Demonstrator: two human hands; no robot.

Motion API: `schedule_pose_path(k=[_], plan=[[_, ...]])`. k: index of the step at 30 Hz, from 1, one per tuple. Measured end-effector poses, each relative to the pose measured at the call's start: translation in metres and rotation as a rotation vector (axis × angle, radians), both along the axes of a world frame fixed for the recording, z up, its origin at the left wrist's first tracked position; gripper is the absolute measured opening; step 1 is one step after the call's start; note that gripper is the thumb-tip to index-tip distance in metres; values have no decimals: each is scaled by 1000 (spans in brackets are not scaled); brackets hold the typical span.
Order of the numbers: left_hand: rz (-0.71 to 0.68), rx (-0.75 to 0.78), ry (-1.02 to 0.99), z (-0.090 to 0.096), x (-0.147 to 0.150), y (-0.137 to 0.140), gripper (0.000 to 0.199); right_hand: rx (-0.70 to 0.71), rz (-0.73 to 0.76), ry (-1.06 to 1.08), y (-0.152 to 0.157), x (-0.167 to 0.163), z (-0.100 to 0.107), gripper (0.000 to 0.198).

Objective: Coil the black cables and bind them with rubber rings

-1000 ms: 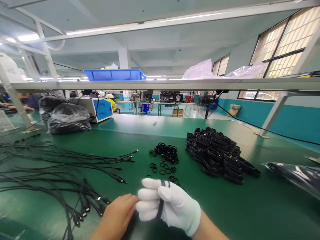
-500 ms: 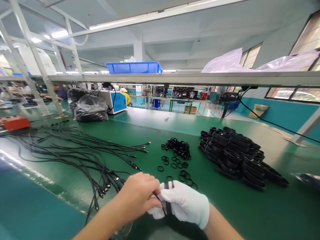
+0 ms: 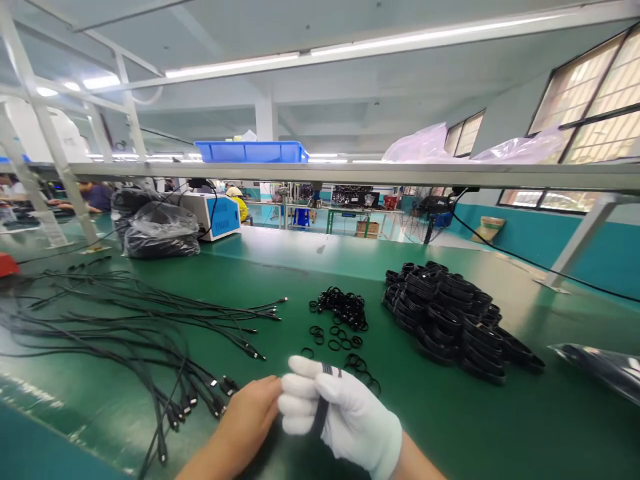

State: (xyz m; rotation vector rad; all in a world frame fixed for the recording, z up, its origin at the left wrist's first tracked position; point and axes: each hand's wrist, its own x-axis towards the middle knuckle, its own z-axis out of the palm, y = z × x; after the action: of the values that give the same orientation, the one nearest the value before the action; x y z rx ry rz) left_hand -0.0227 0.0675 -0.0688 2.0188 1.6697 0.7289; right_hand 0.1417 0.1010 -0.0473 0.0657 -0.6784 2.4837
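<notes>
My right hand [image 3: 345,413], in a white glove, is closed around a wound black cable [image 3: 321,417]. Its turns pass over the index finger and across the palm, with the thumb pressing on them. My bare left hand [image 3: 255,410] is beside the gloved fingertips, its fingers bent and their tips hidden behind the glove. What it holds, if anything, cannot be seen. Just beyond the hands lie loose black rings [image 3: 334,345] and a heap of them [image 3: 344,307]. Long black cables [image 3: 165,360] with metal-tipped plugs are spread on the left.
A pile of coiled black cables [image 3: 445,320] is on the right of the green table [image 3: 300,267], with a plastic-wrapped bundle [image 3: 600,367] beyond it. Black plastic bags [image 3: 160,230] and a blue-white machine [image 3: 223,217] stand at back left. Overhead, a shelf [image 3: 345,173] carries a blue tray [image 3: 253,152].
My left hand has moved left and down from in front of the gloved palm, its fingertips now behind the glove. The gloved fingers show more fully. The view has tilted up and shifted right.
</notes>
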Motion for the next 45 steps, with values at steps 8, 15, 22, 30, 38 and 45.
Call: schedule_pose_path(k=[8, 15, 22, 30, 38, 45], plan=[[111, 52, 607, -3, 39, -26, 30, -79, -385, -350, 15, 7, -15, 53], [-33, 360, 707, 9, 42, -24, 13, 45, -360, -536, 8, 0, -17, 47], [-416, 265, 629, 71, 10, -1, 31, 182, 1, -379, -3, 2, -18, 35], [-481, -58, 264, 62, -10, 23, 12, 84, 220, -398, -10, -5, -40, 47], [-311, 704, 386, 53, -6, 5, 22, 65, 118, -416, -2, -6, -41, 40], [-318, 64, 11, 51, -1, 5, 13, 51, 215, -325, -3, 0, -42, 38]])
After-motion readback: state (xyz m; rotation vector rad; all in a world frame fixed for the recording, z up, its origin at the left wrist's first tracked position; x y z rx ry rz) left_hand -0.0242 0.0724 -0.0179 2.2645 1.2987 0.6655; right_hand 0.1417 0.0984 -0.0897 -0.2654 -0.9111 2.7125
